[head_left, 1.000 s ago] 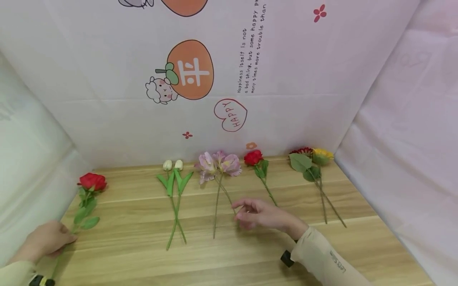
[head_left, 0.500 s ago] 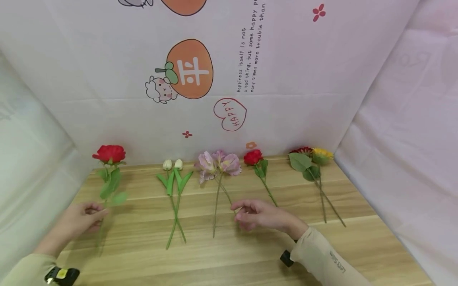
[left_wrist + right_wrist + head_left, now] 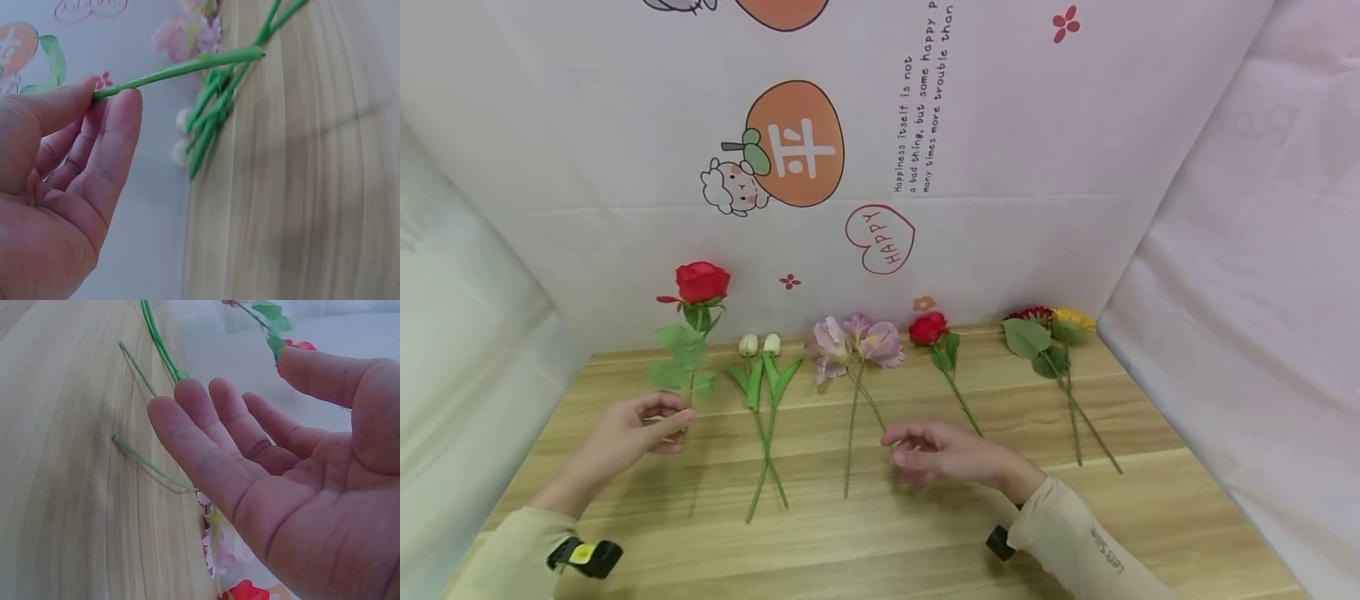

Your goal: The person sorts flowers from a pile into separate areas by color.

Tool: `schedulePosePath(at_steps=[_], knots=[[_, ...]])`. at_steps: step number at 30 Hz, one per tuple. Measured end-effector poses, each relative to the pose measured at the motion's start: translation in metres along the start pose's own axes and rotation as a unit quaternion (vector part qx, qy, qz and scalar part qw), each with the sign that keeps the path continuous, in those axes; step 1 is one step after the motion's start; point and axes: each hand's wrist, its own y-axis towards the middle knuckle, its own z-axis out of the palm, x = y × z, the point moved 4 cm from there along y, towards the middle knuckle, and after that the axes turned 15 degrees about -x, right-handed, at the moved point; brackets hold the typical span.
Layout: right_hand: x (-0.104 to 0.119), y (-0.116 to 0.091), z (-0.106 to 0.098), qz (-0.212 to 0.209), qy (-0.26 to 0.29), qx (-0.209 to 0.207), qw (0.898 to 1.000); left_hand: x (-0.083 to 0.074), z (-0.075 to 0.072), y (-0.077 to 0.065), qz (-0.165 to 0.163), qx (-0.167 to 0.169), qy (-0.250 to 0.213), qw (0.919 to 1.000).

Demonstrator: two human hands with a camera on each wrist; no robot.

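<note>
My left hand (image 3: 634,433) pinches the green stem (image 3: 181,69) of a red rose (image 3: 702,282) between thumb and fingers. The rose is raised off the table, its bloom upright in front of the back cloth. Just right of it lie two white tulips (image 3: 760,345) with crossed stems. My right hand (image 3: 958,454) holds nothing, its fingers relaxed and thumb apart from them in the right wrist view. It is nearest the stems of two pale purple flowers (image 3: 857,343). Behind it lies a second red rose (image 3: 928,329).
A dark red flower (image 3: 1028,315) and a yellow flower (image 3: 1072,323) lie with crossed stems at the far right of the wooden table (image 3: 850,550). White printed cloth (image 3: 1000,167) stands along the back, with more cloth at both sides.
My left hand has lifted the red rose from the table's left side and carried it rightward toward the white tulips. The right hand has stayed in place.
</note>
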Motion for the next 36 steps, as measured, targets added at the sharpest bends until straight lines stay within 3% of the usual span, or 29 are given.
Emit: schedulePosePath(at_steps=[10, 16, 24, 30, 36], knots=[[0.003, 0.000, 0.008, -0.004, -0.003, 0.008, 1.000, -0.024, 0.044, 0.009, 0.006, 0.022, -0.059, 0.9980], [0.005, 0.002, 0.011, -0.008, -0.001, 0.016, 1.000, -0.041, 0.089, 0.018, 0.003, 0.030, -0.105, 0.9940], [0.007, 0.009, 0.023, -0.003, 0.016, 0.021, 1.000, -0.061, 0.143, 0.018, -0.001, 0.073, -0.141, 0.9873], [0.008, 0.015, 0.032, -0.005, 0.042, -0.024, 0.999, -0.078, 0.174, 0.015, 0.026, 0.091, -0.168, 0.9812], [0.009, 0.016, 0.036, -0.018, 0.063, -0.088, 0.994, -0.088, 0.191, 0.019, 0.031, 0.086, -0.189, 0.9777]])
